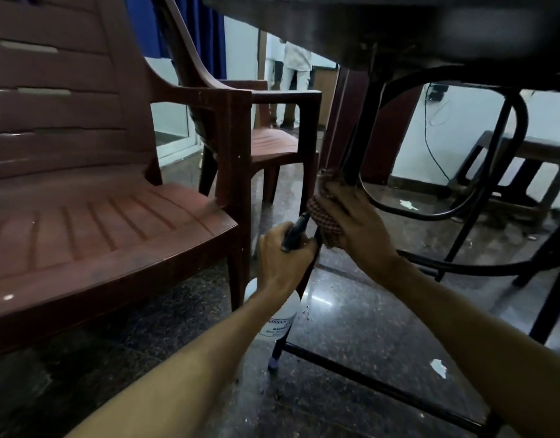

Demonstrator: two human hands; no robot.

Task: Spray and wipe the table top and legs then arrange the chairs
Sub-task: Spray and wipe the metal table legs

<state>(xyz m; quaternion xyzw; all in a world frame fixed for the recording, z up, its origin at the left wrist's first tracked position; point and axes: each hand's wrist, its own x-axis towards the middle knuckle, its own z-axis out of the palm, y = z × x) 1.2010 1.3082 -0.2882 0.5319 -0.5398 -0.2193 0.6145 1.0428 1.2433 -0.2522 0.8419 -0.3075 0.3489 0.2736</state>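
Checked cloth (323, 216) pressed to the black metal leg (307, 276) under the surface (399, 26), spray bottle (282, 314) just beside the leg.

The right grip (357, 226) is curled round the cloth and clamps it against the leg, partway up. The left grip (282, 260) is closed round the bottle's dark trigger neck, with the white body hanging below it, touching or nearly touching the leg. The cloth looks soft and limp, so it should fold round the thin tube; wrapping it fully and sliding along suits it best. The leg looks stiff and smooth, likely slick once wet. The plastic bottle seems light and is best held at the neck. A brown plastic chair (114, 232) stands left of the leg.
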